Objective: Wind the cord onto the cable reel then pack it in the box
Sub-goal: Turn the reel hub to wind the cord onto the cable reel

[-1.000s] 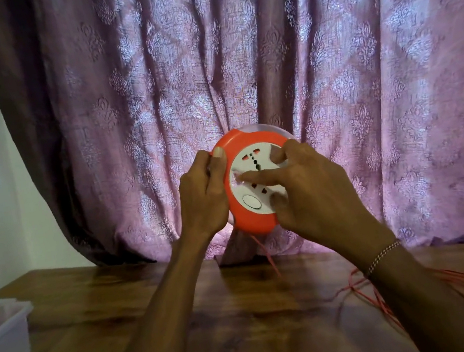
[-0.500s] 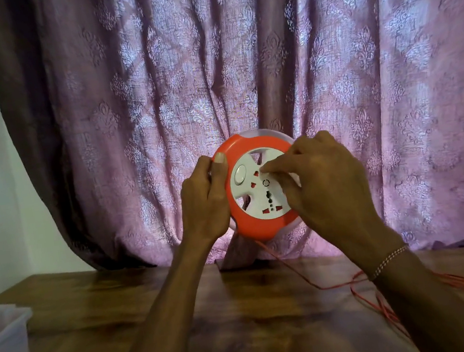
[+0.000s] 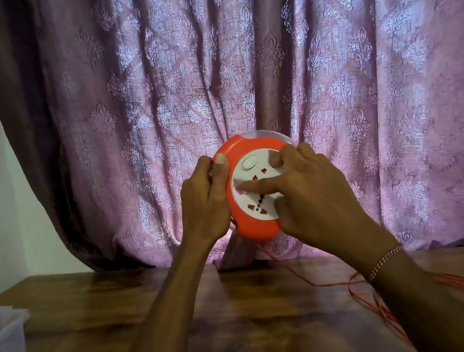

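I hold a round orange cable reel (image 3: 256,227) with a white socket face upright in the air above the wooden table (image 3: 249,326). My left hand (image 3: 205,205) grips its left rim, thumb on the orange edge. My right hand (image 3: 310,193) lies over the white face, its fingers hooked into the face's recesses. A thin orange cord (image 3: 364,298) drops from the reel's underside and runs across the table to a loose heap at the right edge. Part of the face is hidden by my right hand.
A translucent white plastic box (image 3: 1,346) stands at the table's left edge. A purple patterned curtain (image 3: 239,82) hangs right behind the reel and bunches on the table's back edge. The loose cord covers the table's right front.
The white socket face has kept rotating: its round button went from lower left to upper left. My right hand moved round with it. The left hand kept its grip.
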A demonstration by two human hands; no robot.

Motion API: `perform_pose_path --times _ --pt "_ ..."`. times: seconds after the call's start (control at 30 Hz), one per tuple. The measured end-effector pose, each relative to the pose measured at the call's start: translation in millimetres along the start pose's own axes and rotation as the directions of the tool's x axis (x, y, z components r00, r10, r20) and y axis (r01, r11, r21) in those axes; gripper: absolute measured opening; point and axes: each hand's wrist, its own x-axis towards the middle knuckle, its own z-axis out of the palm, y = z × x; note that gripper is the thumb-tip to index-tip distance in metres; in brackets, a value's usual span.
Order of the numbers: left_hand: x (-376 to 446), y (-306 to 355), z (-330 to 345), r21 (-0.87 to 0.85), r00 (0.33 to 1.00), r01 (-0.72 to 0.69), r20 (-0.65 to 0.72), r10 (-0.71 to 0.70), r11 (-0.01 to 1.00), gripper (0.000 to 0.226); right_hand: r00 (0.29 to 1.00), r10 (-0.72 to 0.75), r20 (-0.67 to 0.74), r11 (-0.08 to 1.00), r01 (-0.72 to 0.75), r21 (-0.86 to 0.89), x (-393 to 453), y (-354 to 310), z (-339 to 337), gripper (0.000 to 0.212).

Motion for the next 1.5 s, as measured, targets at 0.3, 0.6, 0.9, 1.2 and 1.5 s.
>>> perform_pose_path --times 0.3,0.6,0.9,1.2,1.5 --pt "0.2 -2.3 -1.0 -0.01 1.0 0.022 -0.012 -0.022 1.0 0.054 0.977 0.17 -0.126 0.985 -0.168 0.028 4.7 -0.9 4.7 0.049" --pt "1.7 -4.8 -0.4 0.004 1.0 0.009 -0.02 -0.009 1.0 0.047 0.999 0.0 -0.043 0.984 0.007 0.178 5.4 3.8 -2.1 0.041" --pt "1.8 -5.6 0.2 0.041 1.0 -0.011 -0.009 0.011 0.999 0.054 1.0 0.017 0.024 0.997 -0.019 0.077 1.8 -3.5 -2.4 0.051" --pt "1.6 -2.9 0.3 0.022 1.0 0.006 -0.019 -0.005 1.0 0.057 0.968 0.195 -0.16 0.981 -0.194 0.022 2.0 -9.7 -0.2 0.062" --pt "1.8 -4.0 -0.4 0.003 0.999 0.03 -0.014 -0.03 1.0 0.06 0.981 -0.098 -0.166 0.988 0.115 0.101 6.3 3.5 0.8 0.022"
